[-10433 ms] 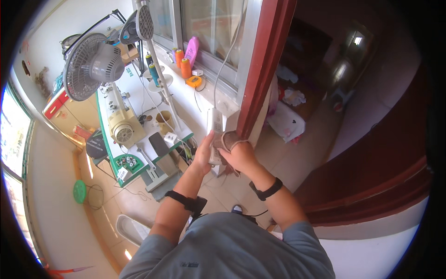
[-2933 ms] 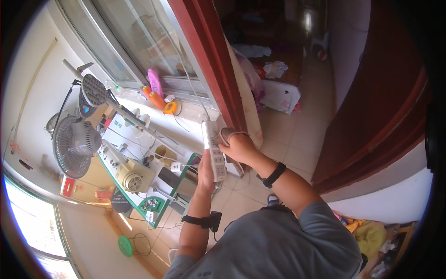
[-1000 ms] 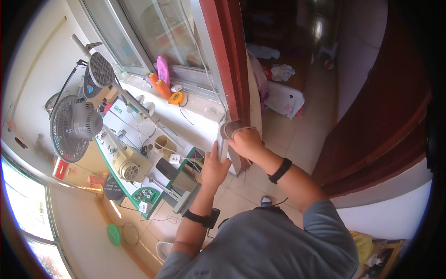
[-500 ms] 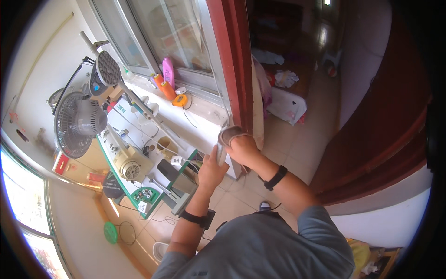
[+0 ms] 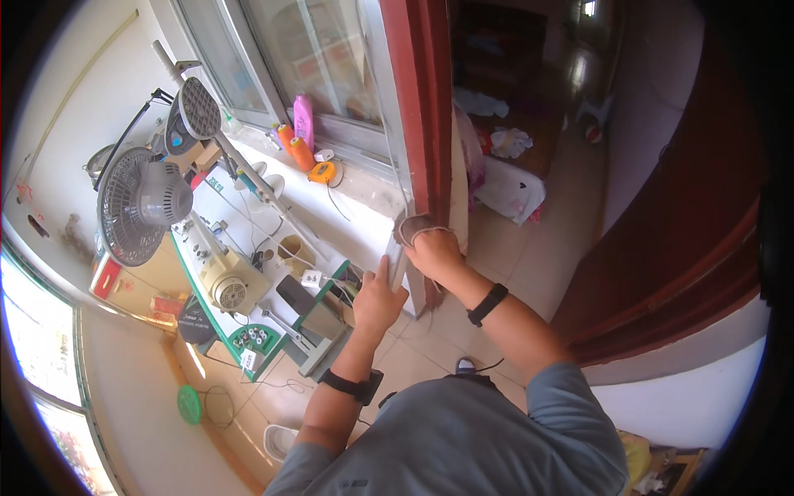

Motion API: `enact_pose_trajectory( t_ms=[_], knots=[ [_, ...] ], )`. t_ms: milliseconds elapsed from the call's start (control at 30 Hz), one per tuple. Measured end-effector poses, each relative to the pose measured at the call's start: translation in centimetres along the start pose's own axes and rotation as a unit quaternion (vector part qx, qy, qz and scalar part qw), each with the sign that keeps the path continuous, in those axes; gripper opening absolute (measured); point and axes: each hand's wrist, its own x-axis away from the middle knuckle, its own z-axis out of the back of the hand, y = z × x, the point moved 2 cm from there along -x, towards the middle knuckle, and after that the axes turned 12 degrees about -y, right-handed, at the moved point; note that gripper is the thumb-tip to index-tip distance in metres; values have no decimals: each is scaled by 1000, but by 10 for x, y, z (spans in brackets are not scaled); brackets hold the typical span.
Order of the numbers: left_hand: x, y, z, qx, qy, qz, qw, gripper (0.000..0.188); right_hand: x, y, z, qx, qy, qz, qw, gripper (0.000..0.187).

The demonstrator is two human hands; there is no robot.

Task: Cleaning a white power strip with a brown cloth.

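My right hand [image 5: 437, 255] is closed on a brown, rounded thing with a paler rim [image 5: 416, 227]; its exact kind is not clear. It is held up near the end of the window sill and the red door frame. Just to the left and a little lower is my left hand [image 5: 379, 299], its index finger pointing up and the other fingers curled. A pale grey strip [image 5: 396, 263] shows between the two hands, and I cannot tell whether my left hand grips it. Both wrists wear black bands.
On the left, a sewing machine [image 5: 234, 277] stands on a white table with green edges. A grey fan [image 5: 136, 207] rises beside it. Orange thread cones [image 5: 299, 154], a pink bottle [image 5: 303, 121] and a yellow tape measure [image 5: 323, 173] sit on the sill. A doorway opens at the right.
The view has shifted slightly. My right hand and the brown thing sit a little farther from my left hand, and the brown thing's rim is turned differently.
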Motion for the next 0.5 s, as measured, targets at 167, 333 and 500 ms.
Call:
enact_pose_trajectory(
  t_ms=[167, 333, 500],
  knots=[
    [1, -1, -1, 7, -5, -18, 1000, 74, 14, -4, -11, 67, 70, 73, 993, 21],
    [-3, -6, -13, 47, -5, -43, 998, 75, 6, 8, -2, -3, 44, -34, 998, 30],
    [-27, -44, -39, 333, -112, -30, 936, 85, 9, 17, -13, -39, 95, -24, 994, 31]
  ],
)
